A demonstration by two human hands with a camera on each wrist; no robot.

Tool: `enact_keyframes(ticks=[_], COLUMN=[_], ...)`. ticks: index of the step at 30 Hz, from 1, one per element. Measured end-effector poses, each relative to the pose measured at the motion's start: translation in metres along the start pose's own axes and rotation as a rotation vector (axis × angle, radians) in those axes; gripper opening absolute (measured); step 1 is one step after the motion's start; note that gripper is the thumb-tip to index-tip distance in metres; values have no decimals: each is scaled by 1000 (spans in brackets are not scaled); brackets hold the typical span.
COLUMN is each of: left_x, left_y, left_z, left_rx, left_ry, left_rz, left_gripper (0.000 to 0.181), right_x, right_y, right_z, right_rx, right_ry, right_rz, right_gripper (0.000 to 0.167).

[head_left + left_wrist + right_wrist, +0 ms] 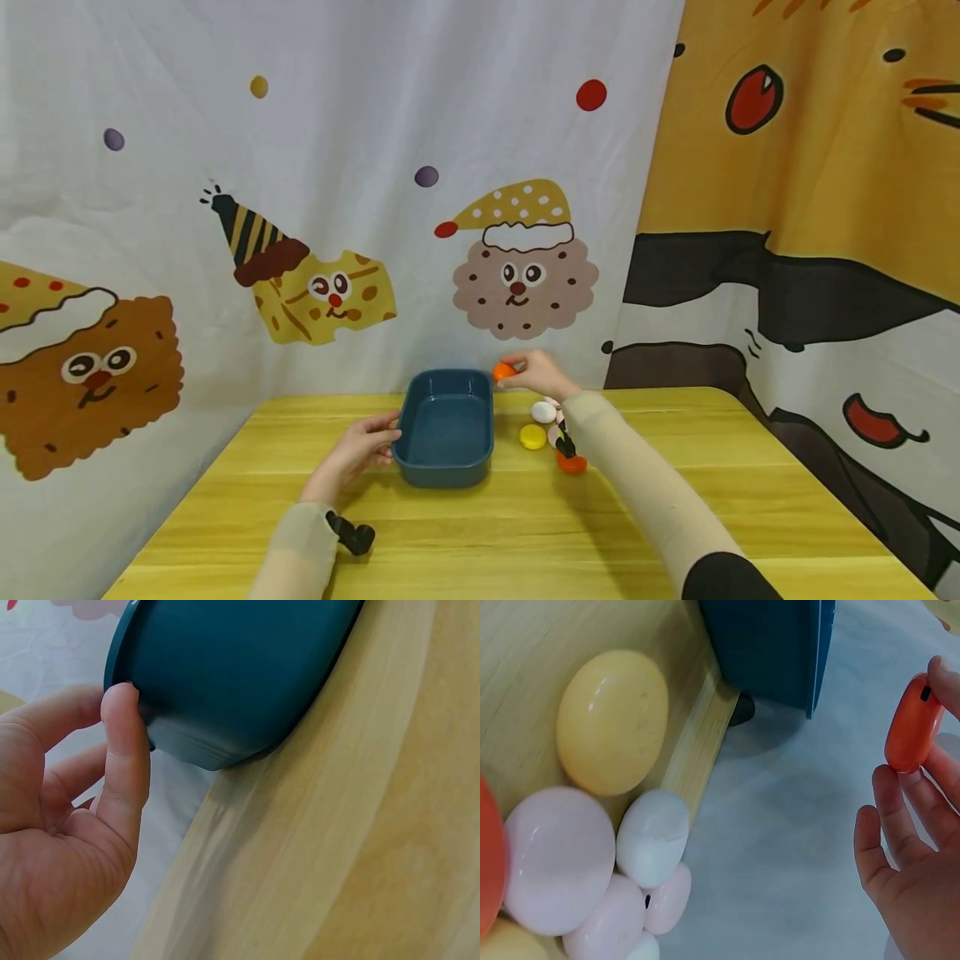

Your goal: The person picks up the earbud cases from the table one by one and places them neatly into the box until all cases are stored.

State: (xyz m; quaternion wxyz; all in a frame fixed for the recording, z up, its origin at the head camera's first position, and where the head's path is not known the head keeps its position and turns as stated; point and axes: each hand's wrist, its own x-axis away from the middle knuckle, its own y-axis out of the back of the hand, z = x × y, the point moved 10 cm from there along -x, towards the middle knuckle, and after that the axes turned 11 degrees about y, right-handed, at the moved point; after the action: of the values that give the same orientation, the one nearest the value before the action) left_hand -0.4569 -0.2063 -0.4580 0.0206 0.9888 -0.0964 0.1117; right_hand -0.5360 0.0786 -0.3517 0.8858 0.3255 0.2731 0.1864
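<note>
A deep blue rectangular basin [444,475] stands on the table, its inside bare. At its left edge my left hand [360,450] holds the rim, thumb and forefinger meeting at the lip in the left wrist view. Beyond the basin's far right corner, my right hand [538,373] pinches a glossy orange rounded piece [909,731] with a small black mark. It is held up between thumb and fingertips, apart from the basin.
Right of the basin lie a yellow rounded piece [532,437], a white one [543,412], an orange-red one [572,463] and several pale pink ones, partly hidden by my right sleeve. A printed curtain [337,125] hangs behind the wooden table [465,550].
</note>
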Motion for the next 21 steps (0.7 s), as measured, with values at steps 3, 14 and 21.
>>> enact_keyframes(ticks=[3,14,21], left_x=[0,2,2], left_y=[0,1,0], left_z=[0,-3,-1], left_rx=[5,-9,-20], left_ry=[4,-22,-3], left_rz=[0,29,20], left_gripper=[56,56,54], right_x=[-3,-12,-20], right_y=[-3,-19,-30], right_z=[2,8,11], right_rx=[-8,-44,-66], right_ry=[-8,-10,6], right_rz=[2,20,25], right_gripper=[58,55,57])
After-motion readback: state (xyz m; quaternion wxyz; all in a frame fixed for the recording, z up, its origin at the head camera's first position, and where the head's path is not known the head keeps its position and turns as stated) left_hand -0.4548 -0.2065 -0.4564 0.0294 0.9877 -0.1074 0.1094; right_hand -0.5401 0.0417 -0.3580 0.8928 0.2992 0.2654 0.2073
